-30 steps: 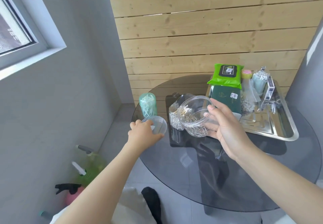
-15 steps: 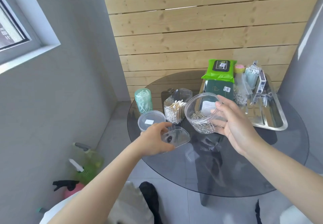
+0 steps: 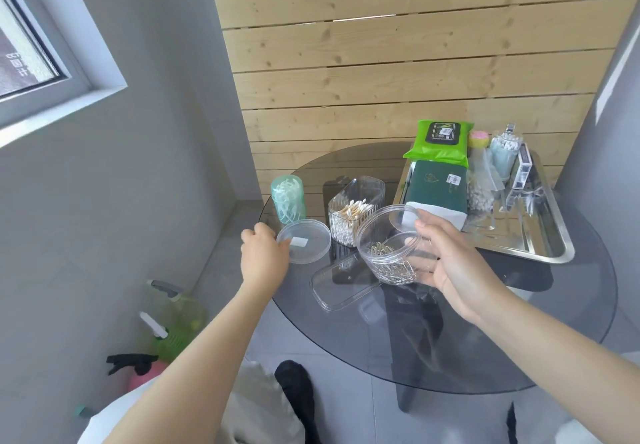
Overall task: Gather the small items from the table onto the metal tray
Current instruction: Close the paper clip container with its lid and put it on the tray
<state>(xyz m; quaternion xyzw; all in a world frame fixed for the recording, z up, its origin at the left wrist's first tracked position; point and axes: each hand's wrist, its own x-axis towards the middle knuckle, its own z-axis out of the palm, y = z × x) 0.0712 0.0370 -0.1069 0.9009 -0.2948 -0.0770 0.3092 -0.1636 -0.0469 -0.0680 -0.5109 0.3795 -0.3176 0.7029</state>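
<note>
Holding the open jar of paperclips (image 3: pixel 388 253) in the right hand (image 3: pixel 450 263), the left hand (image 3: pixel 265 256) pinches its round lid (image 3: pixel 304 241) at the counter's (image 3: pixel 485 339) left edge; the swab box (image 3: pixel 353 215) and floss tub (image 3: pixel 288 198) are still off the tray (image 3: pixel 550 236), which already carries several things.

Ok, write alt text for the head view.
A person's right hand holds a clear tub of paper clips above a round glass table, while the left hand touches a round clear lid. A loaded metal tray sits behind.
</note>
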